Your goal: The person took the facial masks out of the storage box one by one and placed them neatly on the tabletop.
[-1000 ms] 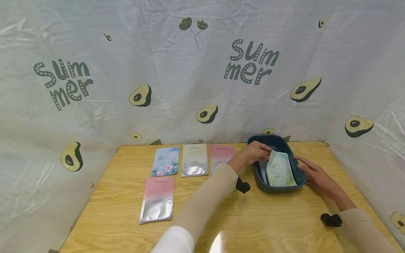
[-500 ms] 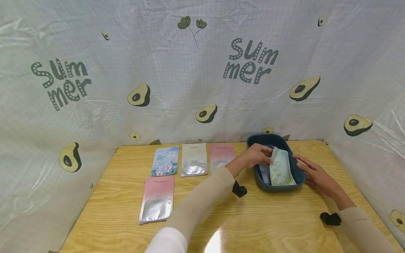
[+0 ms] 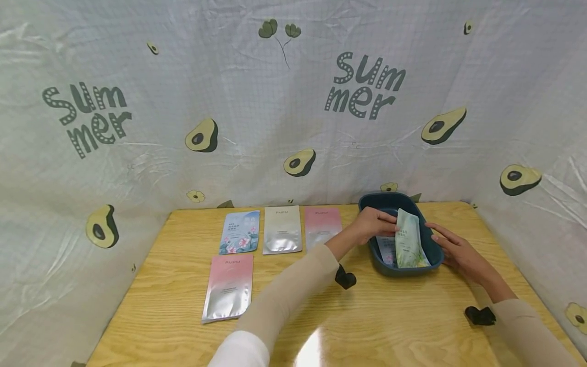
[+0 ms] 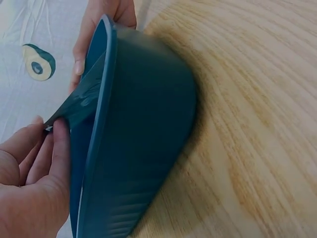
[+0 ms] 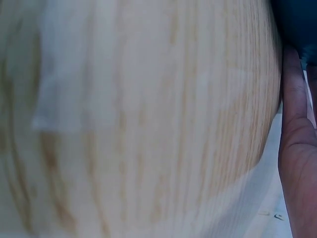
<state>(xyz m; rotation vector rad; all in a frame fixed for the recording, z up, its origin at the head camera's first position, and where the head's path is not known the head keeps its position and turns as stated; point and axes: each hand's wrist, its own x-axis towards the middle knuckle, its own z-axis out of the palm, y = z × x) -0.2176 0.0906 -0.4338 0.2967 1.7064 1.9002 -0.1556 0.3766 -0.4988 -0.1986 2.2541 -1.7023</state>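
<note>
In the head view my left hand [image 3: 372, 226] pinches the edge of a pale green face mask packet [image 3: 409, 239] between thumb and fingers. The packet leans up inside a dark blue plastic bin [image 3: 382, 270]. Under it, another face mask packet [image 3: 386, 250] with a bluish print lies partly covered. My right hand [image 3: 460, 255] rests against the bin's right side, its fingers fairly straight. From the left wrist, my left hand [image 4: 37, 173] shows at the bin's rim [image 4: 106, 84], holding the packet's dark-looking edge [image 4: 81, 101]. The right wrist view catches only part of my right hand [image 5: 299, 144] touching the bin.
Left of the bin, on the wooden table [image 3: 156, 300], lie a blue floral packet [image 3: 240, 232], a cream-and-silver packet [image 3: 282, 229] and two pink ones, one nearer the front [image 3: 228, 288] and one at the back [image 3: 322, 223]. A printed curtain [image 3: 252, 102] hangs behind.
My left hand has shifted slightly right, tilting the green packet up and rightward. More of the packet beneath shows. My right hand stays at the bin's side.
</note>
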